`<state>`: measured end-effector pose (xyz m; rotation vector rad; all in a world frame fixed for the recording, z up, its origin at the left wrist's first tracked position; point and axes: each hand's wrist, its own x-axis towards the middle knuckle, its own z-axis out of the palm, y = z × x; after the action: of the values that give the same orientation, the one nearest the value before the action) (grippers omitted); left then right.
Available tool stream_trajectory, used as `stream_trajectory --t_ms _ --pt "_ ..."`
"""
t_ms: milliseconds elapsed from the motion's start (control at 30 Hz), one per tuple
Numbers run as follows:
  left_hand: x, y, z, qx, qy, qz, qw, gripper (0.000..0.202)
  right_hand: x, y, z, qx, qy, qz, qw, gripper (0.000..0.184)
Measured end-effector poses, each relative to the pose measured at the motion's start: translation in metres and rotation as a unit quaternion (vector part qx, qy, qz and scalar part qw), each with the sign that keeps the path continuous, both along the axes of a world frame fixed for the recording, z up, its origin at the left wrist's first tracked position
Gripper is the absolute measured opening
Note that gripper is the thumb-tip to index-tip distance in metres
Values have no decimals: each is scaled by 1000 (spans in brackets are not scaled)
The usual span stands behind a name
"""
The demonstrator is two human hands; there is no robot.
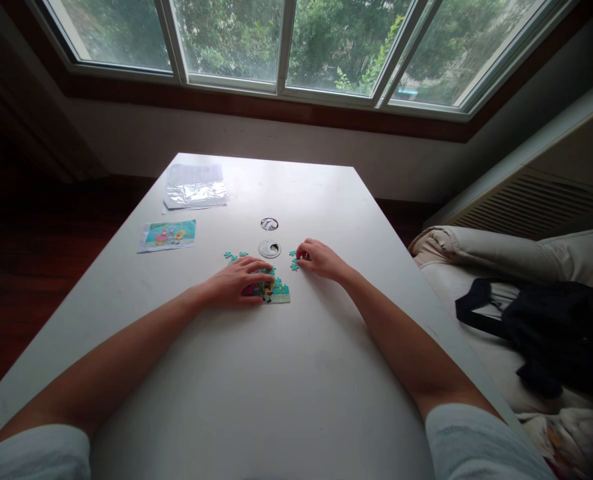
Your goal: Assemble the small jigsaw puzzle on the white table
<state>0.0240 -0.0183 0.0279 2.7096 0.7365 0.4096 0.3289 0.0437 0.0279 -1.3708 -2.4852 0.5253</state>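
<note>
My left hand point(243, 281) lies over a partly assembled jigsaw puzzle point(279, 298), its fingers spread and covering the left part. The puzzle's bottom edge is straight, and a yellow cartoon figure shows beside my fingertips. My right hand point(321, 259) is closed in a pinch at a small group of loose teal puzzle pieces point(294, 265), right of the puzzle. Its fingertips seem to grip one piece, mostly hidden by the fingers. More loose puzzle pieces point(233, 257) lie just beyond my left hand.
A printed cartoon picture point(171, 235) lies at the left of the white table point(276, 393). Behind it are papers with a clear plastic sleeve point(196, 187). Two round inserts point(269, 249) sit in the tabletop's middle. A cushioned seat holds a dark bag point(551, 327) at right.
</note>
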Motion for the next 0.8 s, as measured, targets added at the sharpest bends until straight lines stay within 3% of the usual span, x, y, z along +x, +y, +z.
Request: stream_trajectory --t_ms 333,633,800 --pt "0 0 -1 -4 -6 4 1000 51 -6 -5 2 29 25 41 998 8" --pt "0 -1 1 -6 1 5 1000 49 -2 -4 2 -63 85 6 994 8" --pt "-1 -1 0 -4 4 3 1000 50 -1 -1 -6 8 69 -23 997 12"
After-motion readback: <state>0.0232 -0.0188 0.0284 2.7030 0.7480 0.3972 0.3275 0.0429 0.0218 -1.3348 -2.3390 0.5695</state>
